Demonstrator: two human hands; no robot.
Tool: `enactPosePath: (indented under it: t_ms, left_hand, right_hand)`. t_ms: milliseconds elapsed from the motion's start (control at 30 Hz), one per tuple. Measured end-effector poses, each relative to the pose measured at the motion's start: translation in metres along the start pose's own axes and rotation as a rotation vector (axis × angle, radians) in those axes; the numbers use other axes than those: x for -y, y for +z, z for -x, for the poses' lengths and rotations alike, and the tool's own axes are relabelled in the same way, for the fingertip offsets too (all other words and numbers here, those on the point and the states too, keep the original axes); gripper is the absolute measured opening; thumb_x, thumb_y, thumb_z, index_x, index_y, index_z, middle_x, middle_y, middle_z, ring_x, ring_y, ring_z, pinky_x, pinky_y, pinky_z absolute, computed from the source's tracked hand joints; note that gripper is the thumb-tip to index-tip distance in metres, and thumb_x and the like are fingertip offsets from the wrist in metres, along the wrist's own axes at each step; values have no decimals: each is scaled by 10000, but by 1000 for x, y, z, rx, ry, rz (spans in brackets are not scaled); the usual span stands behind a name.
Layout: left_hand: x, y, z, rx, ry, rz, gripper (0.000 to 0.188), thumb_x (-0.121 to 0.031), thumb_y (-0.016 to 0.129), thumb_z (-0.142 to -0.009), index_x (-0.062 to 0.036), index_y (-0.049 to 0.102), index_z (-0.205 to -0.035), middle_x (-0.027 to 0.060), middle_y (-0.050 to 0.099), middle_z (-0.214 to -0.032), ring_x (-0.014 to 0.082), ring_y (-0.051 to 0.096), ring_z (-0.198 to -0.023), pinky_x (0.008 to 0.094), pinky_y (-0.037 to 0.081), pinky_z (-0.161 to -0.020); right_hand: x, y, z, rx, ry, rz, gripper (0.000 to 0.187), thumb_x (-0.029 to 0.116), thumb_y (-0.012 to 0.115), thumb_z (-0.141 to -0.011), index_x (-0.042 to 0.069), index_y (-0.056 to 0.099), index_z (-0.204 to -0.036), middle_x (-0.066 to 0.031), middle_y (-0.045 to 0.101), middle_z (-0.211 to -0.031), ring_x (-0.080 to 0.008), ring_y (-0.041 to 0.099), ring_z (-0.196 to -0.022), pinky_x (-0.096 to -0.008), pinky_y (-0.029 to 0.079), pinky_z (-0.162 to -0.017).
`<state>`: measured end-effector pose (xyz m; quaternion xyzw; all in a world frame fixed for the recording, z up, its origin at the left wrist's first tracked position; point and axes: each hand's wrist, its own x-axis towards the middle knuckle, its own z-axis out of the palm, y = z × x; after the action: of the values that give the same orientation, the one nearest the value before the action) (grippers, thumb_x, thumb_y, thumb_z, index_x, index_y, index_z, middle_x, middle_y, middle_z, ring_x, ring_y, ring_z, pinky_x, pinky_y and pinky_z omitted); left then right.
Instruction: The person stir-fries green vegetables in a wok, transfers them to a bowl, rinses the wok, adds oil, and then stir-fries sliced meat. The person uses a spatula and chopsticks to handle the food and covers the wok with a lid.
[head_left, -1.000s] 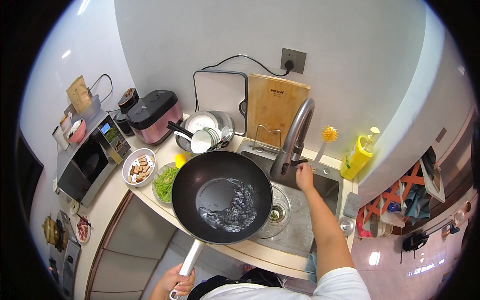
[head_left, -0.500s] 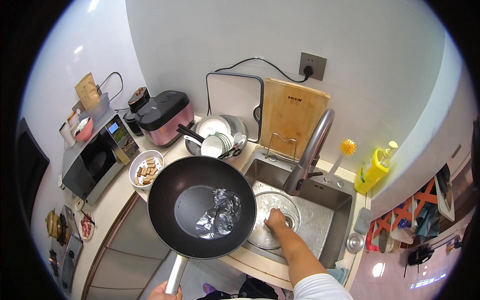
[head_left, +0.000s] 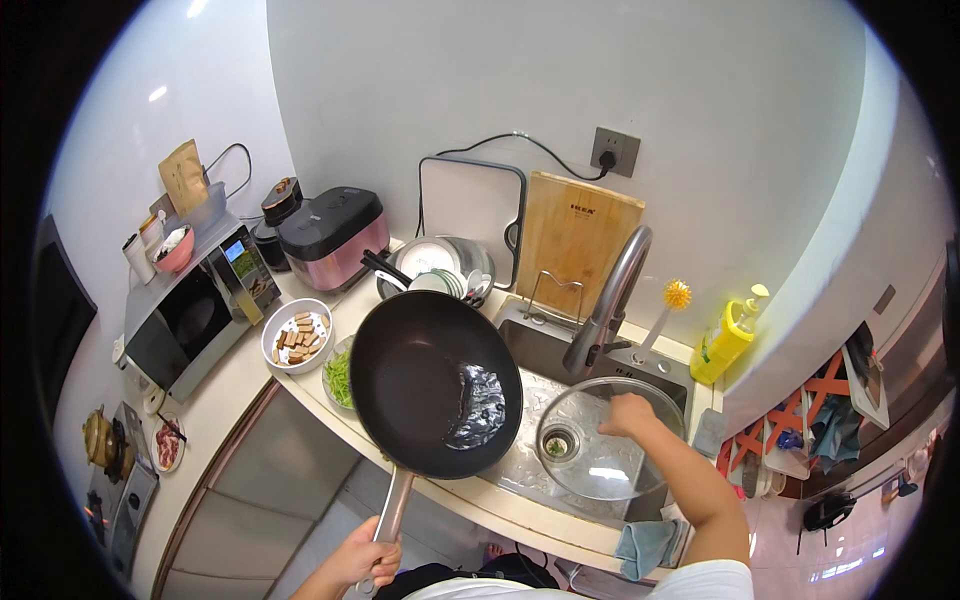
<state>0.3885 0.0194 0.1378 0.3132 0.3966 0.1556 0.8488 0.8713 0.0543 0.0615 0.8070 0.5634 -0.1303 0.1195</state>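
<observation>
My left hand (head_left: pixel 364 556) is closed round the metal handle of a black wok (head_left: pixel 405 375). The wok hangs above the counter's front edge, tilted right, with a little clear water (head_left: pixel 482 408) pooled in its right side. My right hand (head_left: pixel 632 416) grips a round glass lid (head_left: pixel 610 482) at its middle; the fingers hide the knob. Through the glass I see the bottom of the steel sink (head_left: pixel 518 455), and the drain (head_left: pixel 556 444) lies at the lid's left side. Above the sink's back edge rises a curved tap (head_left: pixel 618 285).
Left of the wok stand a white bowl of brown pieces (head_left: pixel 300 337) and chopped greens (head_left: pixel 339 380). Behind it is a rack of dishes (head_left: pixel 435 262). A yellow soap bottle (head_left: pixel 722 342) and a brush (head_left: pixel 677 296) stand behind the sink. A blue cloth (head_left: pixel 645 548) hangs at the front edge.
The glass lid has moved right with my right hand, uncovering the drain's left side. The wok has shifted right and tilted more, and its water has drawn together. Chopped greens now show.
</observation>
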Motion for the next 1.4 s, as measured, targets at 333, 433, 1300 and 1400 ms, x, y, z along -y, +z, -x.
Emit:
enactPosePath:
  t_ms: [333, 433, 1300, 1400]
  left_hand:
    - [32, -6, -52, -155, 292, -936, 181, -74, 491, -784, -53, 397, -937, 103, 516, -606, 193, 505, -444, 337, 405, -411]
    - [39, -6, -56, -238, 391, -1183, 239, -132, 517, -776, -19, 416, -961, 205, 564, -705, 361, 555, -628, 426, 442, -567]
    - [37, -18, 5, 101, 295, 140, 148, -43, 431, -865, -75, 378, -999, 6, 383, -633, 62, 321, -421, 228, 292, -358]
    - [31, -35, 36, 214, 319, 413, 139, -20, 407, -864, -53, 384, -996, 11, 370, -622, 56, 330, -414, 218, 294, -326]
  right_hand:
    - [-52, -18, 118, -122, 133, -19, 553, 439, 691, -577, -23, 623, -873, -210, 633, -843, -333, 618, -815, -392, 503, -745]
    - [-57, -10, 129, -195, 123, -40, 551, 428, 694, -566, -26, 616, -868, -214, 630, -822, -342, 616, -795, -393, 503, -735]
    - [23, 12, 129, -368, -93, -223, 466, 374, 708, -514, -32, 600, -715, -206, 617, -691, -349, 614, -667, -406, 495, -646]
    - [51, 7, 127, -401, -150, -258, 429, 352, 709, -523, -22, 589, -696, -202, 613, -687, -350, 608, -656, -410, 485, -624]
